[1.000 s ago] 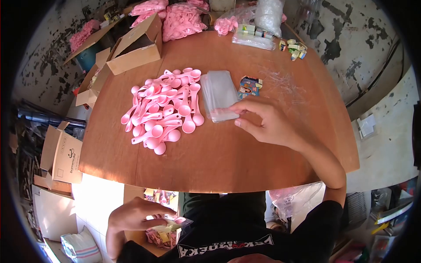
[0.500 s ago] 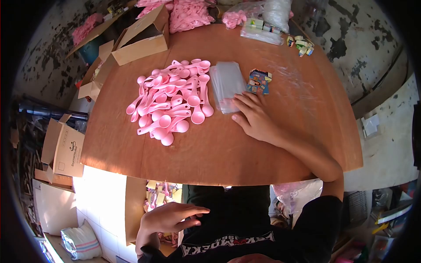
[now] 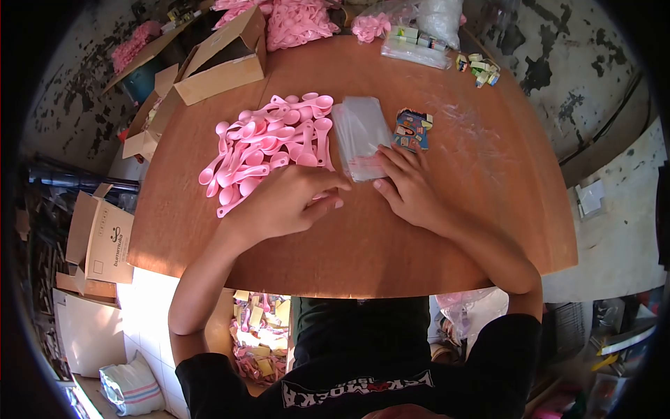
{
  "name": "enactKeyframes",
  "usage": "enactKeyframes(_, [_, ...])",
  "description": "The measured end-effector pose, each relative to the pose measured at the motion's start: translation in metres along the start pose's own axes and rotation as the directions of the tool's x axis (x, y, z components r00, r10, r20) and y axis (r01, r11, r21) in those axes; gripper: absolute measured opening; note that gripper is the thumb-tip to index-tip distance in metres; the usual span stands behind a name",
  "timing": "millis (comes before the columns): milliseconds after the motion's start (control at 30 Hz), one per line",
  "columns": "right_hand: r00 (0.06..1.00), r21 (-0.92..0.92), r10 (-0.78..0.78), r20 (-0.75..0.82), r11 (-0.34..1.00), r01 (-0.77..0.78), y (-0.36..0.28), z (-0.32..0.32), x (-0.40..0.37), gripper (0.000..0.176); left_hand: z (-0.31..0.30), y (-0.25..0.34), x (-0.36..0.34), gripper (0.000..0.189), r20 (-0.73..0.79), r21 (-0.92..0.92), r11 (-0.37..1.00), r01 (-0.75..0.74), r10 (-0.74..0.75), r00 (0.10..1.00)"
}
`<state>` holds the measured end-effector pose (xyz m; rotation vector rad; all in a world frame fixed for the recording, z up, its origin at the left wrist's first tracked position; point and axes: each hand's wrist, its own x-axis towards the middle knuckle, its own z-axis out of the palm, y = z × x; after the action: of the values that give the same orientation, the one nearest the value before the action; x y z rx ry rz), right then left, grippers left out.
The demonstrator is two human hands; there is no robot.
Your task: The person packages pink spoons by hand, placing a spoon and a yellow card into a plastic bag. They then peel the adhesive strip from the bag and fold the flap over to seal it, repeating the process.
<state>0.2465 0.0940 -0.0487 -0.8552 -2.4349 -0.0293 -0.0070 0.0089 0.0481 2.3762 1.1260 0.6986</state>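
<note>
A pile of pink plastic measuring spoons (image 3: 269,136) lies on the wooden table. My left hand (image 3: 289,201) hovers at its near right edge, hiding some spoons. Thumb and index finger are apart, and nothing shows between them. Right of the pile is a stack of clear plastic bags (image 3: 363,129). Fingertips of my right hand (image 3: 412,187) rest on the stack's near right corner, fingers spread. Just beyond them sits a small stack of blue printed cards (image 3: 410,133).
An open cardboard box (image 3: 220,80) stands at the table's back left. Bags of pink pieces (image 3: 300,24) and clear packs (image 3: 417,56) line the back edge. Small yellow-green boxes (image 3: 481,71) lie back right. Below the table, a carton holds pink and yellow pieces (image 3: 259,328).
My left hand has risen from beside my lap, below the table edge, to the near side of the spoon pile. My right hand has stayed at the bags, shifting only slightly.
</note>
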Motion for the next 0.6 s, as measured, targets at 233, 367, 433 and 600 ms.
enactKeyframes(233, [0.996, 0.098, 0.007, -0.093, 0.995, 0.002, -0.005, -0.010, 0.003, 0.047, 0.024, -0.034, 0.045, 0.037, -0.150, 0.208, 0.977, -0.049, 0.082, 0.985])
enactKeyframes(367, [0.984, 0.058, -0.145, -0.103, 0.987, 0.151, -0.013, -0.018, 0.002, 0.046, 0.038, -0.042, 0.064, 0.037, -0.268, 0.445, 0.881, -0.162, 0.303, 0.914])
enactKeyframes(433, [0.972, 0.081, -0.210, -0.102, 0.972, 0.218, -0.015, -0.020, 0.004, 0.046, 0.041, -0.046, 0.068, 0.036, -0.256, 0.482, 0.857, -0.183, 0.337, 0.906])
enactKeyframes(600, [0.973, 0.243, -0.152, -0.174, 0.951, 0.192, -0.012, -0.015, 0.002, 0.048, 0.044, -0.067, 0.076, 0.019, -0.245, 0.325, 0.921, -0.217, 0.304, 0.921])
